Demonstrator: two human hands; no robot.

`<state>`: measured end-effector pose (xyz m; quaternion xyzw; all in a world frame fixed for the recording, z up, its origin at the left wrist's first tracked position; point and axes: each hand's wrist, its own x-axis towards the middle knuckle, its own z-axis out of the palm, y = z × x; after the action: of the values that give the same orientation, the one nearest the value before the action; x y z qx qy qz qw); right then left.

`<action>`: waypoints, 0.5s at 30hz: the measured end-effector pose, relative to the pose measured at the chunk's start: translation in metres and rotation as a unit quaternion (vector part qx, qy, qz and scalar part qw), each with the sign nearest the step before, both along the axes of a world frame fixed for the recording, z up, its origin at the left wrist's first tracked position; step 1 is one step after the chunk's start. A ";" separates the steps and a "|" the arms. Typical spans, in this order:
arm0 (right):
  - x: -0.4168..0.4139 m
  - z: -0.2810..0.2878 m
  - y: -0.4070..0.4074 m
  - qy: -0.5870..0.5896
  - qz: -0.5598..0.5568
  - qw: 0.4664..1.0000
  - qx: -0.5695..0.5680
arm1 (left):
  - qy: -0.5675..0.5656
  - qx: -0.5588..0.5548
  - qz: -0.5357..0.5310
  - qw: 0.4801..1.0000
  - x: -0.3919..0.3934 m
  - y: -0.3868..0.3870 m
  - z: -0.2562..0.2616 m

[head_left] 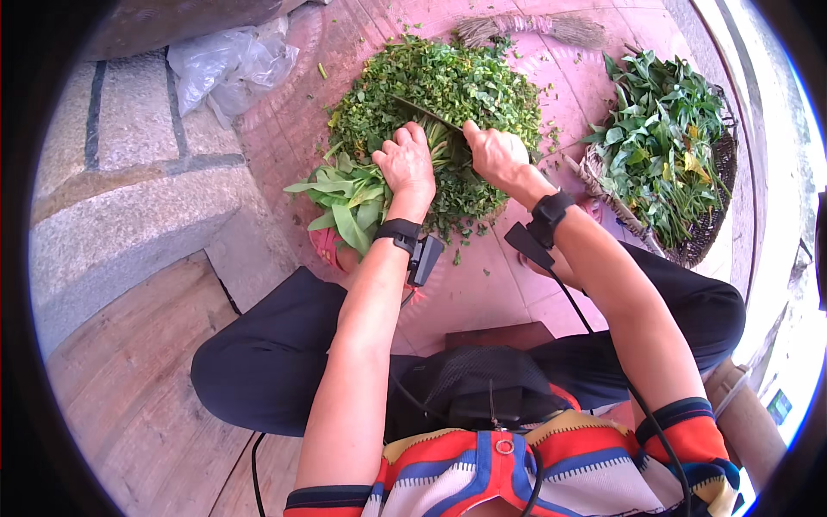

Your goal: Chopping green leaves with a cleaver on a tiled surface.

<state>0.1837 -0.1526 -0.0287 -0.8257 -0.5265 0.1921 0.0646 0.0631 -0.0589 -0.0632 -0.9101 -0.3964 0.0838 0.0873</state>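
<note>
My left hand (407, 158) is closed around a bunch of leafy green stems (352, 194), whose broad leaves hang out on its left. The cut ends of the stems show between my two hands. My right hand (496, 154) grips a knife, its handle hidden in the fist. The dark blade (426, 114) points up and left, just above my left hand and across the stems. Beneath both hands spreads a wide heap of chopped greens (446, 74); whatever surface lies under the heap is covered by it.
At the right stands a woven basket (725, 171) of uncut leafy greens (659, 136). A straw hand broom (533, 30) lies beyond the heap on the pink tiled floor (478, 291). Clear plastic bags (229, 68) rest on the stone ledge (148, 200) at left. Cables hang by both arms.
</note>
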 end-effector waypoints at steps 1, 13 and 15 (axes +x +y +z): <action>0.003 -0.003 0.001 0.023 -0.007 1.000 -0.002 | 0.001 0.003 0.000 1.000 -0.001 0.005 0.001; -0.012 0.048 0.014 0.086 -0.102 0.954 0.270 | 0.001 0.028 0.036 0.999 -0.014 0.005 -0.004; -0.020 0.002 -0.010 0.058 -0.102 0.979 0.166 | -0.002 0.027 0.027 0.999 -0.004 -0.005 -0.001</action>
<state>0.1639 -0.1622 -0.0267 -0.8402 -0.4598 0.1415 0.2504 0.0591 -0.0635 -0.0639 -0.8963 -0.4234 0.0739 0.1088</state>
